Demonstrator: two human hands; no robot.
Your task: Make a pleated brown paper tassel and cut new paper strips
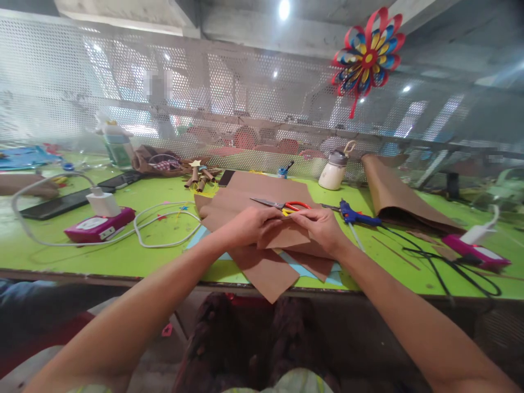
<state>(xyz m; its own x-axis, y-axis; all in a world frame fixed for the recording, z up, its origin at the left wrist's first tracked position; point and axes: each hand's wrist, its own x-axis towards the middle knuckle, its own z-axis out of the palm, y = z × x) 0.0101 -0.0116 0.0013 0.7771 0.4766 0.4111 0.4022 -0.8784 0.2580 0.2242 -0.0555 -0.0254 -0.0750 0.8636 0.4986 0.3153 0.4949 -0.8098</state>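
Observation:
My left hand (254, 225) and my right hand (324, 228) pinch the upper edge of a small piece of brown paper (283, 238) between them, just above the table. Right behind the fingers lies a pair of scissors (298, 205) with red-orange handles and its blades pointing left. Something small and yellow (286, 212) shows between the hands, partly hidden. More brown paper sheets (268, 183) spread beneath and behind my hands, one corner hanging over the front edge. Light blue paper (305, 273) peeks out under them.
A blue glue gun (358, 215) with a black cord lies to the right, near folded brown paper (403, 199). Behind stand a cream bottle (333, 173) and rolled paper tubes (201, 177). Leftward are a magenta power strip (100, 226), a white cable (143, 240) and a phone (57, 202).

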